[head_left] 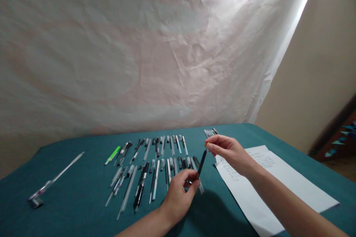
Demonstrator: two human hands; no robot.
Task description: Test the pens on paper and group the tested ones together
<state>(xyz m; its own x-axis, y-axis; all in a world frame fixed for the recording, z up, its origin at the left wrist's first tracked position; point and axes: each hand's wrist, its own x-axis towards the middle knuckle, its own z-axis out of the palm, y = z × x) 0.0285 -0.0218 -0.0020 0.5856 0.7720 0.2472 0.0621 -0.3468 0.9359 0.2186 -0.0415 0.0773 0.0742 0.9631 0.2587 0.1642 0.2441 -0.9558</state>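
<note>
My left hand (182, 189) is closed around the lower end of a black pen barrel (202, 163), which tilts upward to the right above the table. At its upper end, my right hand (228, 151) pinches a small yellow-gold piece (207, 144) between thumb and fingertips. That piece sits right at the barrel's tip; whether the two touch or are joined I cannot tell. Behind and left of my left hand lie pen parts in two rough rows, with clear barrels, caps and refills among them. A thick black pen (141, 189) is in the nearer row.
A green cloth (80, 200) covers the table. Sheets of paper (294, 189), partly written on, lie under my right forearm. More pens (210, 132) lie at the back. A bright green marker (112, 155) and a long thin item in clear wrapping (57, 178) lie left.
</note>
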